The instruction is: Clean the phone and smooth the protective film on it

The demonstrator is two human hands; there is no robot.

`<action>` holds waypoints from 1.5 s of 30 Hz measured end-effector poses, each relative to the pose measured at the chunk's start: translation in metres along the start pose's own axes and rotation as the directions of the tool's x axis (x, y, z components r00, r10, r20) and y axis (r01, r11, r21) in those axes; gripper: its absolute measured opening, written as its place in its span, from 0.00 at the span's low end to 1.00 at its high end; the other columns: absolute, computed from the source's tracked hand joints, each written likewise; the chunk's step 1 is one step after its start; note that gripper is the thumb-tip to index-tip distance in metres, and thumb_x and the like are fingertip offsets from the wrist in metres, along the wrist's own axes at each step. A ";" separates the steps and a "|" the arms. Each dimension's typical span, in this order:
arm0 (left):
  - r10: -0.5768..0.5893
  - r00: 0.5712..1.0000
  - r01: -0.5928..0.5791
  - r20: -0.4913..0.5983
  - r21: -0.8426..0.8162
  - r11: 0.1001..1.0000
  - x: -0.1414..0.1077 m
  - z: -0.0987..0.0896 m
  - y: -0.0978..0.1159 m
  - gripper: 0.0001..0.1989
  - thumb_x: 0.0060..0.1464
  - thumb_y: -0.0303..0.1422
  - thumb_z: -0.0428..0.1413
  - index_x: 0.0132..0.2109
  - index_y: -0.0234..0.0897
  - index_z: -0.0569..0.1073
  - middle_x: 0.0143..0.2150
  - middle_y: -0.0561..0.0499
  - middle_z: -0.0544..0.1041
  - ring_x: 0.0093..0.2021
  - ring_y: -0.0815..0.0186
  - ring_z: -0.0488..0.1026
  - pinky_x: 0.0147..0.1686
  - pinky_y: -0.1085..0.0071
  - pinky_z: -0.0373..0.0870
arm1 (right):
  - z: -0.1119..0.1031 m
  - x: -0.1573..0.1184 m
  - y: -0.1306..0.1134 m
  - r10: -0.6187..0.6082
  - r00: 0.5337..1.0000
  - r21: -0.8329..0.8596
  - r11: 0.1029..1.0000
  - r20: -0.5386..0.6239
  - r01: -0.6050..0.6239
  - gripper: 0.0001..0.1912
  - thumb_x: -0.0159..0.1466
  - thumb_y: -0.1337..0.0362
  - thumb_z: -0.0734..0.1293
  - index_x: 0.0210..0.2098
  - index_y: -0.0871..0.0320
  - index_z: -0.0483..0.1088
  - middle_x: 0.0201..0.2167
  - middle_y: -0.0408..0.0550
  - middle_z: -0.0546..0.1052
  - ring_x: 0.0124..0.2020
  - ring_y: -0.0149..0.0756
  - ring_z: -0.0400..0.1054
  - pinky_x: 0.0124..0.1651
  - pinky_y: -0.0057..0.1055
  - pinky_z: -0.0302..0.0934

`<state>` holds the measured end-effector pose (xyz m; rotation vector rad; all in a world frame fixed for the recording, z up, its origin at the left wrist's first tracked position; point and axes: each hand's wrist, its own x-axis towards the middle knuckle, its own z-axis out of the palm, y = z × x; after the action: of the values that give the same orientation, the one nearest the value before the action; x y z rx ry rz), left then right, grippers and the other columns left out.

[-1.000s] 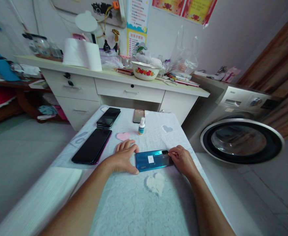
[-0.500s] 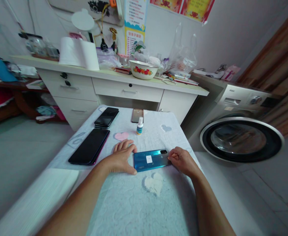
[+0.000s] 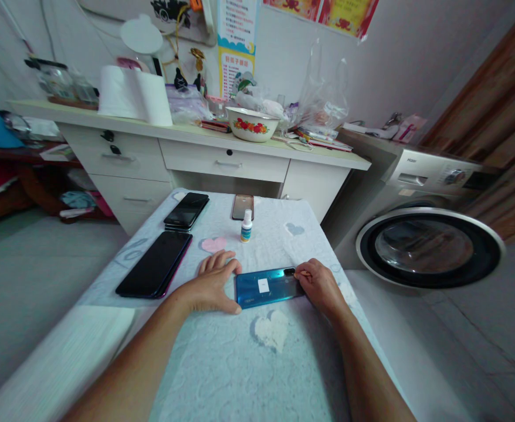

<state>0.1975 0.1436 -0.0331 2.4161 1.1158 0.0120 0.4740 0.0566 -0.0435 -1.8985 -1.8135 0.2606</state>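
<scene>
A blue smartphone point(image 3: 268, 295) lies back side up on the cloth, a small white label on it and its dark camera block at the right end. My left hand point(image 3: 216, 281) steadies the phone's left end, thumb at the near corner and fingers at the far one. At the other end, my right hand point(image 3: 321, 284) is closed in a pinch, its fingertips at the phone beside the camera block. Whatever lies between those fingertips is too small to make out. A small white spray bottle point(image 3: 246, 227) stands upright beyond the phone.
On the left lie a large black-screened phone point(image 3: 155, 264) and a stack of phones point(image 3: 187, 211). Another phone point(image 3: 243, 207) lies at the table's far edge. Behind stands a white desk point(image 3: 222, 158) with a flowered bowl point(image 3: 252, 125); a washing machine point(image 3: 429, 234) is at right.
My right hand has shifted slightly left along the phone, its fingertips now at the camera block. My left hand keeps its place on the phone. The whole view has moved a little.
</scene>
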 end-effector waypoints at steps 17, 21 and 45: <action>-0.014 1.000 0.014 0.008 -0.004 1.000 0.000 -0.002 0.002 0.32 0.30 0.41 0.64 0.45 0.45 0.61 0.63 0.49 0.51 0.67 0.51 0.40 0.62 0.54 0.42 | -0.025 -0.006 -0.001 0.018 0.979 0.066 0.997 0.203 -0.032 0.06 0.57 0.68 0.63 0.29 0.57 0.73 0.29 0.45 0.72 0.31 0.31 0.66 0.34 0.25 0.57; -0.009 1.000 0.009 0.014 0.000 1.000 0.000 -0.002 0.002 0.32 0.30 0.42 0.64 0.45 0.45 0.61 0.63 0.49 0.51 0.66 0.50 0.41 0.62 0.55 0.42 | -0.030 -0.009 0.001 0.025 0.963 0.117 0.991 0.270 -0.058 0.05 0.56 0.69 0.63 0.28 0.58 0.72 0.28 0.44 0.73 0.29 0.30 0.66 0.32 0.24 0.57; -0.010 1.000 0.010 0.009 -0.001 1.000 -0.001 -0.002 0.002 0.33 0.30 0.42 0.65 0.46 0.45 0.62 0.62 0.49 0.51 0.66 0.51 0.42 0.62 0.55 0.43 | -0.010 -0.011 -0.044 -0.196 0.931 0.073 0.981 0.309 0.182 0.08 0.56 0.75 0.62 0.25 0.58 0.69 0.27 0.42 0.67 0.28 0.28 0.60 0.33 0.24 0.51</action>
<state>0.1978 0.1430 -0.0305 2.4071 1.1231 -0.0014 0.4389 0.0431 -0.0164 -1.7115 -2.1643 0.5576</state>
